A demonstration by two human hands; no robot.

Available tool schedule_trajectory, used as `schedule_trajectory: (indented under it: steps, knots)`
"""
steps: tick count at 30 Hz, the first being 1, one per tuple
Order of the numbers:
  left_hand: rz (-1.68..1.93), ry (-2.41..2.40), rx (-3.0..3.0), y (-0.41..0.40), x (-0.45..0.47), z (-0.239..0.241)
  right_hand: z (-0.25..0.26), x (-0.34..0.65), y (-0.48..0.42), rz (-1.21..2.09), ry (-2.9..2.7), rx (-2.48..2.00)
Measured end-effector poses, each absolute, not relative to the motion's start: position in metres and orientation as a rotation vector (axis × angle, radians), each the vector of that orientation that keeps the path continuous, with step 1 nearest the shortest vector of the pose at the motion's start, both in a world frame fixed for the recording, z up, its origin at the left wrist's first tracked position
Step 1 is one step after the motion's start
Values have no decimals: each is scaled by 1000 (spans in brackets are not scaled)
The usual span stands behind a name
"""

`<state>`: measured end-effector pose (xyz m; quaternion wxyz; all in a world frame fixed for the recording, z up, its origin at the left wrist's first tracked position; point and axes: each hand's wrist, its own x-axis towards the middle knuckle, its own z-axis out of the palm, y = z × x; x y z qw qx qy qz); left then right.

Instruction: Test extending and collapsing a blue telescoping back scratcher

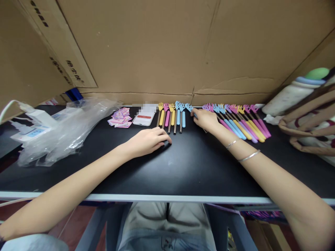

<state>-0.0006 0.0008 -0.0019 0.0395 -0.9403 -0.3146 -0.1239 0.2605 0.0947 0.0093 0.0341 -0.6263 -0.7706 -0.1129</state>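
Observation:
My left hand (148,140) rests palm down on the black table (183,167), fingers curled together, just in front of a neat row of several hand-shaped back scratchers (171,116) in yellow, pink and blue. My right hand (205,119) reaches to the right end of that row and pinches a blue back scratcher (188,107) near its head. To the right of that hand lies a slanted bunch of several more back scratchers (242,122) in pink, blue, yellow and purple.
A white phone-like device (143,118) and a pile of pink sachets (120,118) lie left of the row. Clear plastic bags (65,132) and a white power strip (34,127) sit far left. Cardboard (167,48) walls the back. A bag (311,125) and bottle (288,97) stand right.

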Motion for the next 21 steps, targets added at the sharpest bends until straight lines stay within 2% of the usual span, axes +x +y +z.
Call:
schedule_trajectory:
  steps: [13, 21]
  knots:
    - [-367, -946, -2896, 1, -1, -2, 36, 282, 95, -235, -2201, -1808]
    - [-445, -825, -2828, 3, -1, 0, 48, 280, 59, -47, -2534, -1058]
